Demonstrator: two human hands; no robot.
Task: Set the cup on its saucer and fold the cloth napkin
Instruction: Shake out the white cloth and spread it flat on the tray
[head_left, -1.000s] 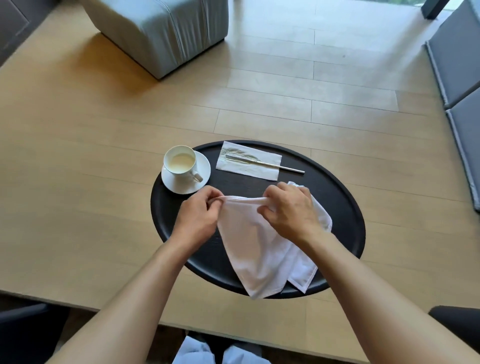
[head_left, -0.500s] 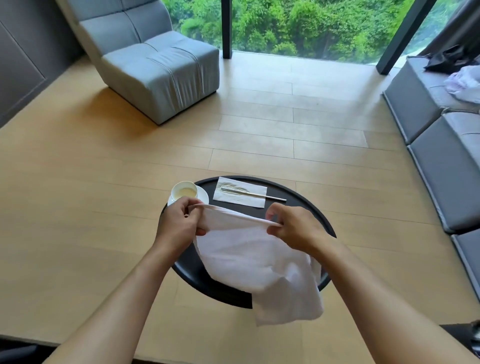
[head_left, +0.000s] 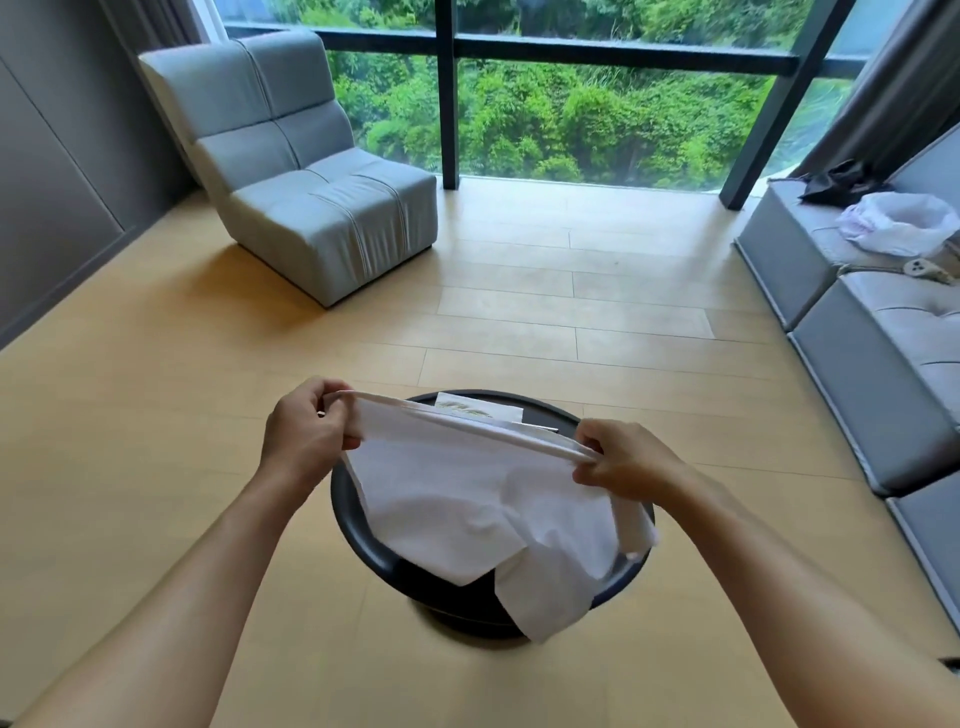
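Observation:
I hold the white cloth napkin (head_left: 483, 514) stretched in the air above the round black tray table (head_left: 358, 525). My left hand (head_left: 306, 436) pinches its top edge at the left end, and my right hand (head_left: 623, 460) pinches the same edge at the right end. The cloth hangs down in loose folds and covers most of the table. The cup and saucer are hidden behind the napkin and my left hand. At the table's far edge, a paper napkin (head_left: 478, 408) with a utensil on it peeks over the cloth.
A grey armchair (head_left: 306, 192) stands on the wooden floor at the far left. A grey sofa (head_left: 872, 332) with a white bag (head_left: 904, 223) and dark cloth runs along the right. Large windows fill the back wall.
Both hands lifted the napkin off the table and spread apart, pulling its top edge taut. The camera tilted up, and the cup and saucer went out of sight behind the cloth.

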